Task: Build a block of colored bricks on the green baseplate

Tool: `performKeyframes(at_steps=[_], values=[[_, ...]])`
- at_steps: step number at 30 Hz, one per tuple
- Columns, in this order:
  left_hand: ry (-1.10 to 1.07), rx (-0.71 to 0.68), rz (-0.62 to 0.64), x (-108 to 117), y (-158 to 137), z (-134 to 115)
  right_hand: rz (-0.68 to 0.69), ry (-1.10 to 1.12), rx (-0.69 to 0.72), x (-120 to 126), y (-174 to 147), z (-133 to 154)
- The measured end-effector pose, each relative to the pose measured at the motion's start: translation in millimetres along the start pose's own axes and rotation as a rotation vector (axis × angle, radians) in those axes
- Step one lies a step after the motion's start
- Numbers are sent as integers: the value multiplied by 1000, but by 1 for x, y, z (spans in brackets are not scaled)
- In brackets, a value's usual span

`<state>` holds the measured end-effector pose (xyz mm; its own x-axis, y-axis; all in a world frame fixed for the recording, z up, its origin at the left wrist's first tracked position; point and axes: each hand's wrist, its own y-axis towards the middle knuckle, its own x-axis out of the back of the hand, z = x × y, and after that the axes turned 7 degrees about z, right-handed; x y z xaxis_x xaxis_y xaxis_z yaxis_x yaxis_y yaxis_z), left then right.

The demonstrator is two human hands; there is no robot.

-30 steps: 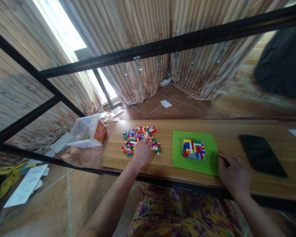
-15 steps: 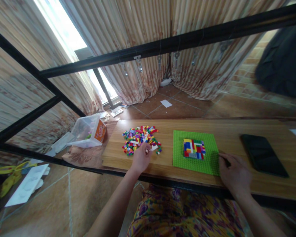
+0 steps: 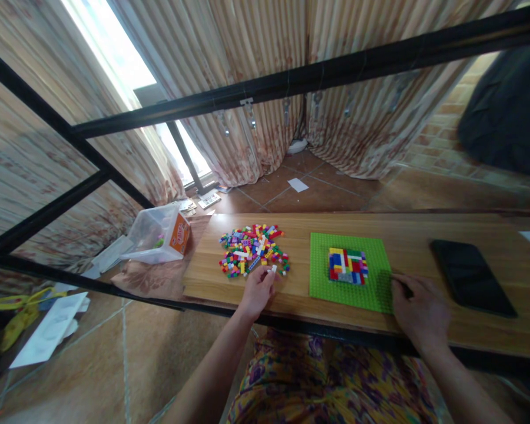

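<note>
Beyond a translucent plastic box at the left, many small, glossy, knobbly loose bricks lay unassembled on the wood-grained worktop, and at their near edge the left hand had its fingers pinching a small white brick, not yet fitted anywhere. Farther right, the flat, studded green baseplate carried a low, roughly rectangular multicoloured block, its bricks already fitted closely together, with uncovered studs around it. The right hand lay at the baseplate's right edge, fingers curled, whether gripping it I could not tell, near a smooth black phone.
</note>
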<state>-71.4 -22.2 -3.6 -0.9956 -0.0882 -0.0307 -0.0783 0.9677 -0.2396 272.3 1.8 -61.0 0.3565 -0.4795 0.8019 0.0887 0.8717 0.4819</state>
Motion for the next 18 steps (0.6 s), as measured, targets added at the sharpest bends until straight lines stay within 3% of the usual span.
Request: performKeyframes(at_steps=[18], values=[[54, -8, -111, -5, 10, 5, 9, 8, -1, 2, 0, 1]])
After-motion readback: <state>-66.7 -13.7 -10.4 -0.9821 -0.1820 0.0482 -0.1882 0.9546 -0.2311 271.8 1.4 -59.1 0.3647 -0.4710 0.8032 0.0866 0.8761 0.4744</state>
